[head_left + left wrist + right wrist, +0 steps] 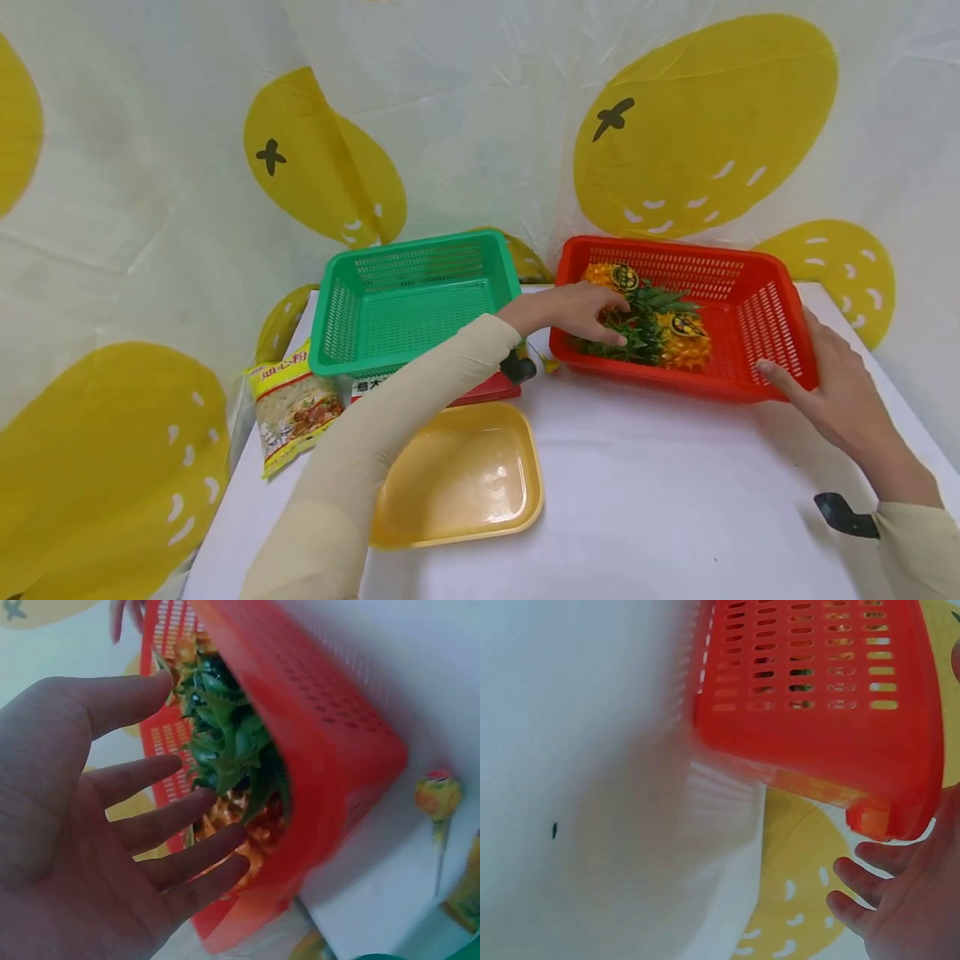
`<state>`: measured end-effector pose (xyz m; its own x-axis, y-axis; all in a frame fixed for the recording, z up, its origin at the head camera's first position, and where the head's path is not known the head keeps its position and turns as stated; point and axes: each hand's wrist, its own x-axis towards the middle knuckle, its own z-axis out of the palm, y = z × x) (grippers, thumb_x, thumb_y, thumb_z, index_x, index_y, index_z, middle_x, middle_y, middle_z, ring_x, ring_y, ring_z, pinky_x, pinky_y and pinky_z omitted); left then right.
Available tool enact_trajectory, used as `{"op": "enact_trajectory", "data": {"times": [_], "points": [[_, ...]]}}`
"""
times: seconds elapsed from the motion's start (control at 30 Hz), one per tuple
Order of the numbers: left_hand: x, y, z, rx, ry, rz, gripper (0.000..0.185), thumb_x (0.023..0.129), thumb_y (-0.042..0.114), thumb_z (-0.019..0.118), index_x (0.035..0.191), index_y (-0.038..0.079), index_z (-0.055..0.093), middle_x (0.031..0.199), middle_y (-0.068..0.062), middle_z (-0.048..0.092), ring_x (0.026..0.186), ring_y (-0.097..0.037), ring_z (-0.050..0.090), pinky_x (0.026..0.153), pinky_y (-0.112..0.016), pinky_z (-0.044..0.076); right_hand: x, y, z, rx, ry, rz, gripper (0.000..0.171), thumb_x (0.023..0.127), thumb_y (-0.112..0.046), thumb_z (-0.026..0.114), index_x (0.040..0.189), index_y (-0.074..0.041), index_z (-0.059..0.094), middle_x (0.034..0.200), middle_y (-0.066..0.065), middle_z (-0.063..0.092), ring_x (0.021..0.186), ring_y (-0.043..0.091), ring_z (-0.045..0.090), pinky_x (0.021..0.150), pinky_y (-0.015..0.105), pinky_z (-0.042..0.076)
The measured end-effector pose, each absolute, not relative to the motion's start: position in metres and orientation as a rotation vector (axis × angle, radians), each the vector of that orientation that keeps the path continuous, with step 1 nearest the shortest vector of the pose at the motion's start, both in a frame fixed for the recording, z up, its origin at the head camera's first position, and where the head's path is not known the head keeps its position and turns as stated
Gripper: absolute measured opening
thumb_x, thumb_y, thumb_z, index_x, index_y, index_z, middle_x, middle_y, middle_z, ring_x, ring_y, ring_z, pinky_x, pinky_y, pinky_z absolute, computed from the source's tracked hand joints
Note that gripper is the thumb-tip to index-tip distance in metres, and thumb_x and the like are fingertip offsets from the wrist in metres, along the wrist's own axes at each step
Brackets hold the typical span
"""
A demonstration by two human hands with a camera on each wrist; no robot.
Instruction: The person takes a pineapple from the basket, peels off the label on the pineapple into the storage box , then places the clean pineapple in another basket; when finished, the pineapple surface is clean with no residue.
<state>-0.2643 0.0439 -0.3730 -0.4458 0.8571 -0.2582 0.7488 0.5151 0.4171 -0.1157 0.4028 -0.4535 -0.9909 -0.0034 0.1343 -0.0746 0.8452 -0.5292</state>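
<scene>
White table (637,483), red basket (723,337), patterned backdrop (487,125)

Green basket (427,321) beyond a yellow tray (468,479), food packet (298,408) to the left, patterned curtain (472,133) behind.

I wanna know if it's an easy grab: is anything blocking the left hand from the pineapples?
Nothing visible blocks it. The left hand is over the open top of the red basket, close to the pineapples inside.
</scene>
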Motion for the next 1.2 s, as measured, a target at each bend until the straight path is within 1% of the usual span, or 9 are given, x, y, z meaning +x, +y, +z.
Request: {"op": "enact_trajectory", "data": {"times": [0.13, 0.2, 0.27, 0.37, 0.5, 0.57, 0.77, 0.93, 1.2], "points": [[-0.271, 0.058, -0.371, 1.287, 2.337, 0.245, 0.069, 0.106, 0.048, 0.062, 0.160, 0.009, 0.045, 0.157, -0.007, 0.050, 0.138, -0.017, 0.049, 0.110, -0.023, 0.037, -0.115, 0.404, -0.461, 0.029, -2.902, 0.907, 0.097, 0.103, -0.040, 0.067, 0.171, -0.012, 0.003, 0.164, 0.037, 0.020, 0.146, 0.061, 0.019, 0.086, 0.086, 0.036], [-0.273, 0.063, -0.370, 1.284, 2.333, 0.230, 0.069, 0.106, 0.048, 0.062, 0.159, 0.008, 0.045, 0.156, -0.007, 0.050, 0.138, -0.017, 0.049, 0.110, -0.022, 0.036, -0.115, 0.404, -0.463, 0.004, -2.910, 0.920, 0.095, 0.105, -0.039, 0.064, 0.170, -0.009, 0.002, 0.163, 0.039, 0.017, 0.146, 0.063, 0.018, 0.086, 0.085, 0.036], [-0.272, 0.069, -0.371, 1.285, 2.324, 0.203, 0.070, 0.106, 0.050, 0.061, 0.160, 0.009, 0.044, 0.157, -0.006, 0.050, 0.138, -0.016, 0.049, 0.109, -0.020, 0.035, -0.113, 0.405, -0.466, -0.026, -2.916, 0.921, 0.094, 0.106, -0.040, 0.063, 0.170, -0.008, 0.001, 0.162, 0.040, 0.017, 0.144, 0.064, 0.019, 0.087, 0.085, 0.037], [-0.270, 0.077, -0.374, 1.285, 2.317, 0.173, 0.074, 0.105, 0.054, 0.060, 0.162, 0.010, 0.041, 0.159, -0.006, 0.048, 0.140, -0.016, 0.047, 0.111, -0.022, 0.035, -0.112, 0.405, -0.469, -0.072, -2.904, 0.942, 0.094, 0.106, -0.040, 0.062, 0.170, -0.009, 0.001, 0.159, 0.041, 0.021, 0.138, 0.065, 0.026, 0.085, 0.083, 0.040], [-0.269, 0.082, -0.384, 1.200, 2.293, 0.136, 0.083, 0.102, 0.061, 0.059, 0.166, 0.016, 0.033, 0.165, 0.000, 0.040, 0.148, -0.011, 0.038, 0.116, -0.021, 0.029, -0.111, 0.403, -0.473, -0.120, -2.897, 0.970, 0.094, 0.106, -0.042, 0.062, 0.170, -0.011, 0.000, 0.161, 0.040, 0.021, 0.137, 0.065, 0.028, 0.086, 0.082, 0.041], [-0.269, 0.081, -0.389, 1.159, 2.275, 0.135, 0.085, 0.101, 0.063, 0.059, 0.167, 0.017, 0.030, 0.165, 0.002, 0.038, 0.149, -0.011, 0.036, 0.116, -0.021, 0.029, -0.111, 0.403, -0.475, -0.113, -2.891, 0.980, 0.094, 0.106, -0.041, 0.063, 0.170, -0.012, 0.000, 0.161, 0.040, 0.021, 0.137, 0.066, 0.028, 0.085, 0.082, 0.041], [-0.272, 0.081, -0.396, 1.112, 2.280, 0.203, 0.088, 0.099, 0.062, 0.064, 0.167, 0.017, 0.030, 0.162, 0.001, 0.042, 0.145, -0.011, 0.041, 0.114, -0.022, 0.033, -0.113, 0.405, -0.476, -0.088, -2.873, 0.978, 0.095, 0.105, -0.040, 0.063, 0.171, -0.016, 0.000, 0.161, 0.039, 0.023, 0.139, 0.065, 0.028, 0.085, 0.083, 0.041], [-0.272, 0.081, -0.403, 1.136, 2.299, 0.174, 0.094, 0.097, 0.060, 0.067, 0.168, 0.016, 0.025, 0.166, 0.000, 0.037, 0.148, -0.011, 0.038, 0.116, -0.020, 0.029, -0.113, 0.405, -0.477, -0.103, -2.881, 0.995, 0.096, 0.105, -0.041, 0.063, 0.171, -0.019, -0.002, 0.162, 0.039, 0.021, 0.139, 0.065, 0.027, 0.086, 0.081, 0.041], [-0.271, 0.086, -0.414, 1.132, 2.359, 0.075, 0.094, 0.099, 0.057, 0.067, 0.169, 0.015, 0.021, 0.169, 0.000, 0.032, 0.152, -0.010, 0.030, 0.118, -0.019, 0.022, -0.111, 0.405, -0.474, -0.169, -2.881, 1.098, 0.096, 0.106, -0.042, 0.063, 0.169, -0.025, -0.007, 0.167, 0.035, 0.016, 0.141, 0.067, 0.025, 0.087, 0.075, 0.041]]}}
